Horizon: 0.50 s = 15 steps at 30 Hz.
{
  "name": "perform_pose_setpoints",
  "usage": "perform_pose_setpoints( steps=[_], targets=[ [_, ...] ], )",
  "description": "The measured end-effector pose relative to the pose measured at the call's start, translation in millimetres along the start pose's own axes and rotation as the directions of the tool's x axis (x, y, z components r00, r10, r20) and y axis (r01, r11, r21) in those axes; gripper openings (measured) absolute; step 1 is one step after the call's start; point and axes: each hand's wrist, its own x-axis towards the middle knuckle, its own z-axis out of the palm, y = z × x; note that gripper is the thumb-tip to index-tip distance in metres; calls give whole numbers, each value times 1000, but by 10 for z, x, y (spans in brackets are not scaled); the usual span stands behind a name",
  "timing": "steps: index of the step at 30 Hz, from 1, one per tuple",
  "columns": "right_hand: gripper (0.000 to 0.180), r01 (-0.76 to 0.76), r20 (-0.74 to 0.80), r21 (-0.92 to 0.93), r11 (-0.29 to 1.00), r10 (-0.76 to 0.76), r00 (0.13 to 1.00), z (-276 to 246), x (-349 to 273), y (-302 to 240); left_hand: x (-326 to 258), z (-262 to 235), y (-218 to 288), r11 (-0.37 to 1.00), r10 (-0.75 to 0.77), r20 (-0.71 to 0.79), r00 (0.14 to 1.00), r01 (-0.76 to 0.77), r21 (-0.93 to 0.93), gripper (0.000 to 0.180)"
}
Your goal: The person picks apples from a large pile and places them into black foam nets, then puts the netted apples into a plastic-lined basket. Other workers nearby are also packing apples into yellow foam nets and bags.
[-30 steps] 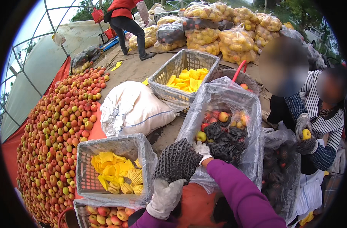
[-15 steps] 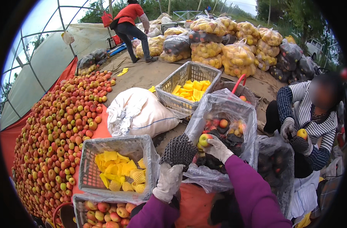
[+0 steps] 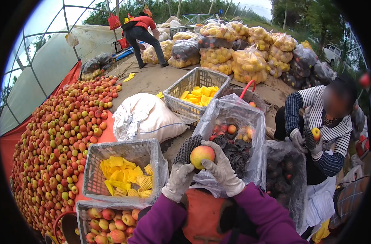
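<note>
In front of my body, both my hands wear pale work gloves and are close together. My right hand [image 3: 224,168] is closed on a red-and-yellow apple [image 3: 202,157]. A black foam net sleeve [image 3: 186,148] is gripped in my left hand [image 3: 179,182], its fingers near the apple's left side. Whether the apple touches the sleeve, I cannot tell. Just beyond my hands stands a crate lined with clear plastic [image 3: 257,142], holding apples and black-netted fruit. To the left, a grey crate [image 3: 91,173] contains yellow foam nets, and a nearer crate [image 3: 83,215] contains bare apples.
A large apple heap [image 3: 59,154] spreads along the left. White sack [image 3: 151,118] and another crate of yellow nets [image 3: 175,99] stand ahead. At right, a co-worker [image 3: 329,122] holds an apple beside a plastic-lined crate [image 3: 297,183]. Bagged fruit [image 3: 218,55] is stacked behind; another person [image 3: 143,34] bends there.
My right hand has brought the apple left and nearer from over the lined crate, beside the black sleeve. My left hand still holds the sleeve. The person at the back has bent lower.
</note>
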Motion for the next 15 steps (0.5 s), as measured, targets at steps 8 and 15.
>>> perform_pose_setpoints(
  steps=[8,15],
  targets=[
    [61,316,24,-459,830,-344,939,-129,25,423,28,257,-33,854,114,120,986,-159,495,53],
    [46,-57,106,181,982,38,994,-303,-10,236,-95,269,49,986,-121,180,976,96,138,68]
  ],
)
